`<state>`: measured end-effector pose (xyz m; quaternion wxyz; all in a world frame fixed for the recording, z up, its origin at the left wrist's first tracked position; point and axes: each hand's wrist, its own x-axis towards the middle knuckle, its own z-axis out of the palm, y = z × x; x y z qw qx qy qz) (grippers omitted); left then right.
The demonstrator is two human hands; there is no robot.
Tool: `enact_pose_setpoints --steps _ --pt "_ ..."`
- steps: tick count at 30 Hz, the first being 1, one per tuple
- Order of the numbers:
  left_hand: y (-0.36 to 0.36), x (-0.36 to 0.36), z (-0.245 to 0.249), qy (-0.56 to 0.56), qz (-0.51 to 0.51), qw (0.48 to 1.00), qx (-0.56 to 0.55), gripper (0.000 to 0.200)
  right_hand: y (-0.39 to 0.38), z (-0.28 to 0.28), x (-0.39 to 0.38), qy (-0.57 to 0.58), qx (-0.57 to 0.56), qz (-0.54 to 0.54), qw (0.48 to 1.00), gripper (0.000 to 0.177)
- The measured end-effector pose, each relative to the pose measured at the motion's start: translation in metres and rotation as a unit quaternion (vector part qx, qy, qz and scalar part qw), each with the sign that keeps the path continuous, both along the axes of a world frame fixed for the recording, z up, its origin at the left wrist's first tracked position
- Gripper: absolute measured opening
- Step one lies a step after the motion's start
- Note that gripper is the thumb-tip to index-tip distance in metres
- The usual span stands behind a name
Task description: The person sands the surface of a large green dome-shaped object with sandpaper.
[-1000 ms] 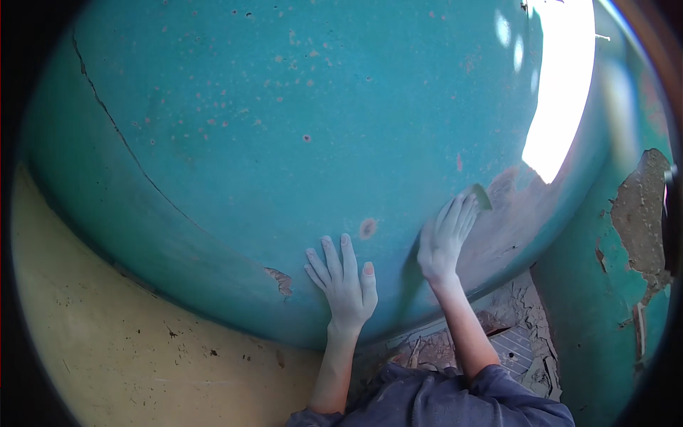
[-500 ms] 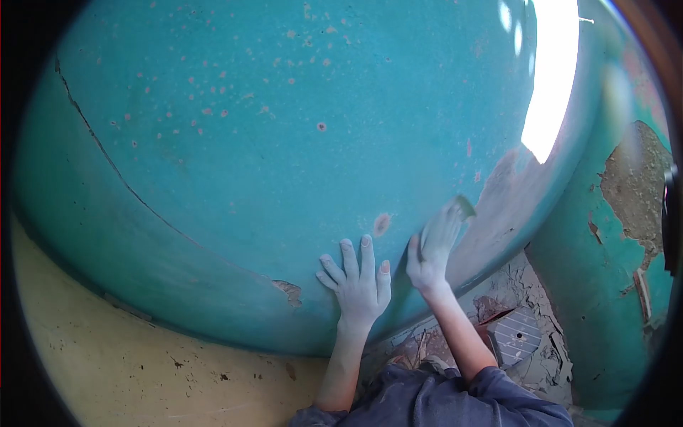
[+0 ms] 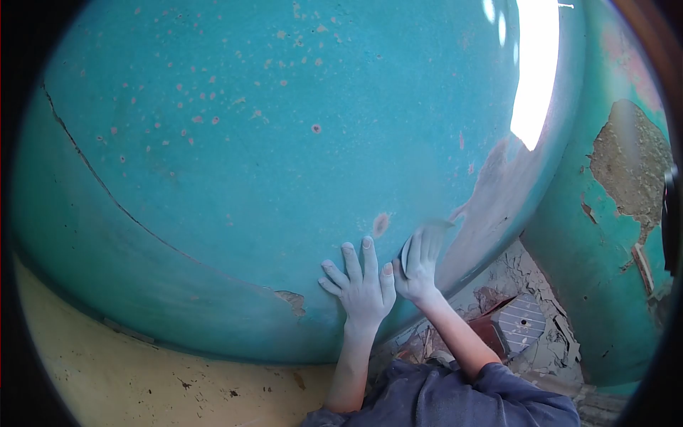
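Observation:
Under both of my hands is a large rounded, teal-painted panel [image 3: 284, 178], glossy in places and speckled with chips. My left hand [image 3: 364, 295] lies flat on its lower part, fingers spread and coated in pale dust. Just to its right, my right hand [image 3: 422, 270] presses a thin bent sheet, apparently sandpaper [image 3: 405, 255], against the panel. The sheet's edges show by the thumb and past the fingertips; the palm hides the rest. Above the hands is a small bare oval spot [image 3: 381, 224]. A dull grey sanded patch [image 3: 480, 220] spreads to the right.
A long crack [image 3: 107, 186] runs down the panel's left side to a chipped spot [image 3: 291, 302]. At the right, another teal part [image 3: 562, 235] has a rough brown patch [image 3: 629, 167]. Flaked debris and a striped grey piece [image 3: 523, 324] lie below, beside a yellowish surface [image 3: 185, 388].
My right hand has slid down and left, closer to the left hand, with the sheet under it. The left hand stays on the panel. The view has shifted slightly.

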<state>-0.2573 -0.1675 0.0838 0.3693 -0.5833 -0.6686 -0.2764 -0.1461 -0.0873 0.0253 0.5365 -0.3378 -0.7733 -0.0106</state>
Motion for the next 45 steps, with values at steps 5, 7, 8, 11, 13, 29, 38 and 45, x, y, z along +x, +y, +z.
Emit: enact_pose_setpoints --steps 5,7,8,11,13,29,38,45 --pt "-0.002 0.0 0.0 0.014 0.01 1.0 -0.002 0.065 0.038 0.1 0.02 0.106 0.011 -0.052 0.993 0.072" --pt "-0.001 0.0 0.001 0.019 0.013 1.0 0.003 0.064 0.04 0.111 0.021 0.133 0.014 -0.061 0.989 0.071" --pt "0.0 0.001 0.001 0.019 0.012 1.0 0.005 0.064 0.036 0.108 0.02 0.109 0.027 -0.054 0.992 0.072" --pt "0.001 0.001 0.0 0.017 0.017 1.0 0.006 0.065 0.014 0.062 0.004 0.062 0.033 -0.035 0.997 0.074" --pt "0.001 0.001 0.0 0.01 0.015 1.0 0.007 0.065 0.002 0.01 -0.006 0.039 0.023 -0.024 0.999 0.075" --pt "0.0 0.001 -0.003 0.012 0.016 1.0 -0.003 0.066 0.0 0.039 -0.007 0.048 0.026 0.007 0.998 0.072" --pt "0.001 0.0 -0.003 0.011 0.016 1.0 -0.011 0.066 0.013 0.04 -0.001 0.047 0.04 -0.018 0.998 0.073" --pt "0.0 0.001 -0.002 0.014 0.018 1.0 -0.016 0.065 0.017 0.115 0.001 0.103 0.039 -0.026 0.994 0.071"
